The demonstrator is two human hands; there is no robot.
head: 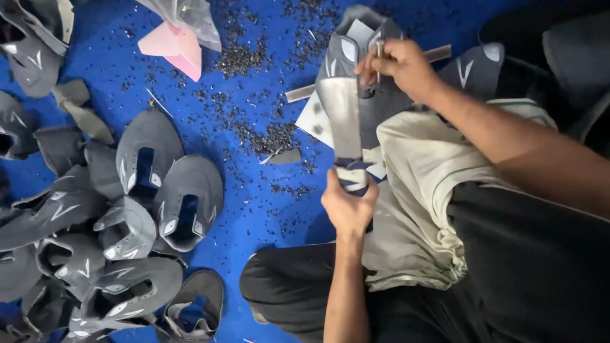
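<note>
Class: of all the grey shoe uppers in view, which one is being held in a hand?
The grey upper at top centre, gripped by the right hand; the others lie loose on the blue floor.

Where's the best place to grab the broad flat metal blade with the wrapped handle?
Grip the broad flat metal blade by its wrapped handle, coming from its near, lower end, where the left hand grasps it. The handle is narrow and padded; the bare blade lies against the grey fabric shoe upper.

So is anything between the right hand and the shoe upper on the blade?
Nothing visible. The right hand is already on the grey shoe upper, pinching a thin metal rod against it. The upper sits over the top of the flat metal blade, whose wrapped grip the left hand holds lower down.
</note>
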